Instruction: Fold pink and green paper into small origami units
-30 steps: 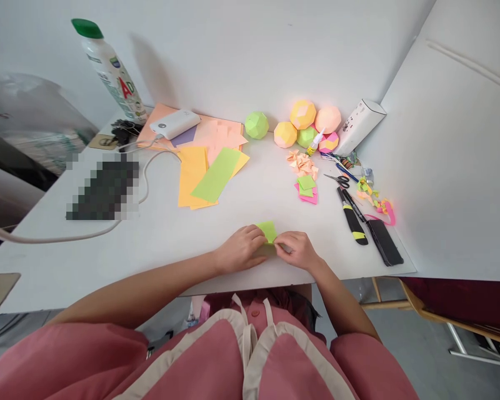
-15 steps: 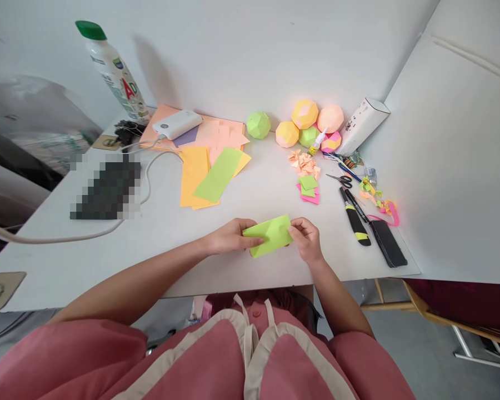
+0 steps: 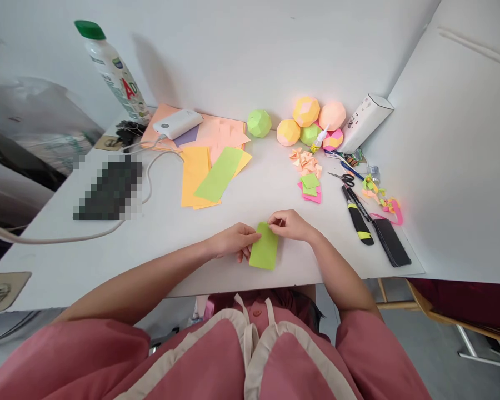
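Observation:
A small green paper rectangle [image 3: 264, 248] lies flat near the front edge of the white table [image 3: 158, 233]. My left hand [image 3: 233, 240] rests on its left edge, fingers curled against the paper. My right hand [image 3: 289, 224] pinches the paper's top right corner with closed fingers.
Orange and green sheets [image 3: 210, 173] lie mid-table, a white power bank [image 3: 177, 123] and bottle [image 3: 112, 69] behind. Paper balls [image 3: 304, 111], folded bits [image 3: 305, 161], a square stack [image 3: 310, 187], scissors [image 3: 344, 178], a marker [image 3: 357, 218] and a dark phone [image 3: 394, 242] sit right.
The green paper was small and folded under both hands, then lifted and spread out wide; now it lies flat and turned lengthwise, with both hands at its top end.

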{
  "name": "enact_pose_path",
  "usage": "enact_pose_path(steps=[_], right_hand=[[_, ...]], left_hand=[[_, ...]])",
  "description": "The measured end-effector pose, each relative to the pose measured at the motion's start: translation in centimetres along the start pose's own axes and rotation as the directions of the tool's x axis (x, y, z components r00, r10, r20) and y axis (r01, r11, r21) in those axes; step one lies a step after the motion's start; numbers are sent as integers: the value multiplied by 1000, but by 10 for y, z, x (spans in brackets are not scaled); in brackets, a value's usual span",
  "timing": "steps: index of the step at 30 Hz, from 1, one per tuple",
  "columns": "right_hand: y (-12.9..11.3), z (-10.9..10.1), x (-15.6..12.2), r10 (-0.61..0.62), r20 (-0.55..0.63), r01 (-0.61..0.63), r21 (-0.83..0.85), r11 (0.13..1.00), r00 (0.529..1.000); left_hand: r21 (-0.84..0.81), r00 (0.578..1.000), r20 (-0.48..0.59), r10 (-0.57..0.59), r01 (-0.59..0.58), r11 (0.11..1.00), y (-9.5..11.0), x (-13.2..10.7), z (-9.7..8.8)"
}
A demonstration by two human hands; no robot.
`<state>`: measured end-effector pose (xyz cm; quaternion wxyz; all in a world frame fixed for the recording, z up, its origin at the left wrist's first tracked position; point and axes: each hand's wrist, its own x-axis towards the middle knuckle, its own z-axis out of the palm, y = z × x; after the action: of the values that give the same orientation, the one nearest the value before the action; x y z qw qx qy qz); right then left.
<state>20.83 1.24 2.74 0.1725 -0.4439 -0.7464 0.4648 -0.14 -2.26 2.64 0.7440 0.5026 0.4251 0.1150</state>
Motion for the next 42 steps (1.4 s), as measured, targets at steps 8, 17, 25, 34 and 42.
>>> enact_pose_path(steps=[8,17,25,34,42], right_hand=[[0,9,10,-216,-184,218,-9,976,959],[1,10,-14,-708,-180,507,-581,636,683],[8,16,-10,-679,31,545,-624,560,733],[11,12,-18,-474,136,456,-587,669,870],[11,12,-20,-441,151,438,-594,675,885]], left_hand=[[-158,995,-80,57,-69,985,-3,5,-4],[-362,946,-253,204,-288,887,1,7,-9],[205,902,-400,162,-84,975,-6,7,-13],[915,620,225,752,-400,56,-27,23,-21],[941,683,195,704,-332,61,-26,20,-14]])
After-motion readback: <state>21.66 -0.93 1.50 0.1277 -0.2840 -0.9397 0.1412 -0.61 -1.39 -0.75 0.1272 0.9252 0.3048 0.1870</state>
